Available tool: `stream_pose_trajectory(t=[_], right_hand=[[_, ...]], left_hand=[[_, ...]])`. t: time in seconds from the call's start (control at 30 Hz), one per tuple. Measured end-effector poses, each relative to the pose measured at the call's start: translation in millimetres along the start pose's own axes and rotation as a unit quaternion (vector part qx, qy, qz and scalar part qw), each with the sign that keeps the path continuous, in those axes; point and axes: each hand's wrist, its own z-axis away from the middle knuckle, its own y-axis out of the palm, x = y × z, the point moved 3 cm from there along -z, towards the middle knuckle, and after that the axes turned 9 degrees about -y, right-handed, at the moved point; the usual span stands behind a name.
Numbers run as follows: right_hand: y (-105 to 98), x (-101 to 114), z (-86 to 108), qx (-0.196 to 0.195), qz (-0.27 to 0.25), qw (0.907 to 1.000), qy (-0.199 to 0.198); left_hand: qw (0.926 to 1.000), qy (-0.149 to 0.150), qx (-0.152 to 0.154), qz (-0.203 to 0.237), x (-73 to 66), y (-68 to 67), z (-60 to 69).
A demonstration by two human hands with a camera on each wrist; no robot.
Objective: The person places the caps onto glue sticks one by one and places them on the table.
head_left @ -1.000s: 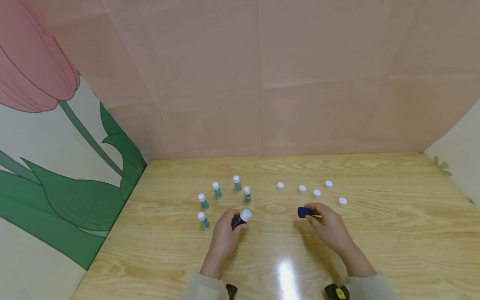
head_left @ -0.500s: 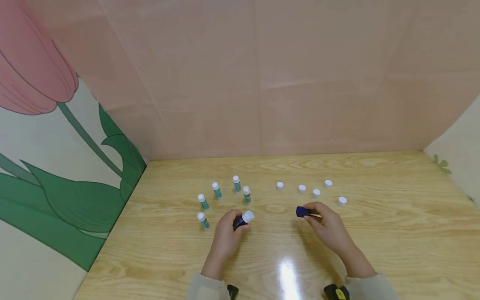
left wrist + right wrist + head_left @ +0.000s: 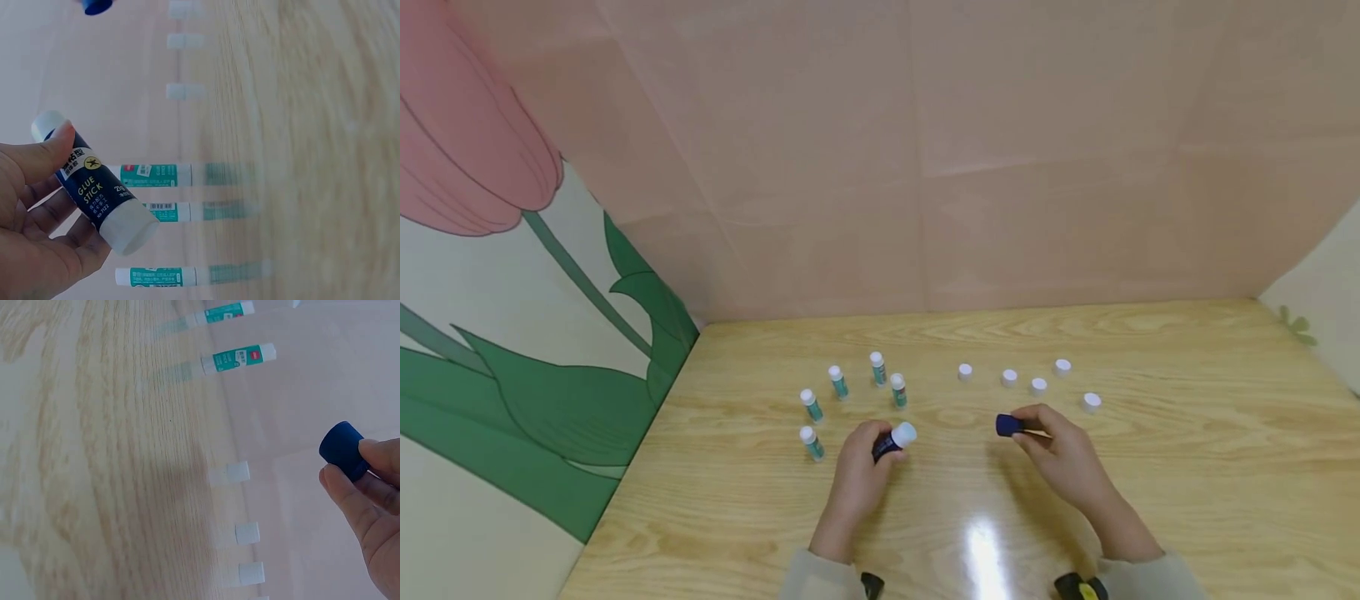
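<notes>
My left hand grips a dark blue glue stick, tilted, its white end pointing up and right. In the left wrist view the stick has a "GLUE STICK" label, with the left thumb over its upper part. Between thumb and fingers my right hand pinches a dark blue cap, held off the table. The right wrist view shows this cap at the fingertips. Cap and stick are apart, with a gap between the hands.
Several small teal glue sticks with white tops stand on the wooden table, left and behind my left hand. Several white caps sit behind my right hand. A pinkish backdrop rises at the table's back edge.
The glue stick in my left hand has shifted slightly right and tilted a little lower. My right hand keeps its pinch on the cap, almost still. The whole view has shifted slightly.
</notes>
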Motion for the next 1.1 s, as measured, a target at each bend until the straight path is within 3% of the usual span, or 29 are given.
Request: stream_pose_trajectory(t=[1.1], right_hand=[[4.6,10.1,3.0,0.012,-0.042,0.999,-0.012]], left_hand=[[0.9985,0.053,0.013,-0.008,-6.7,8.9,4.5]])
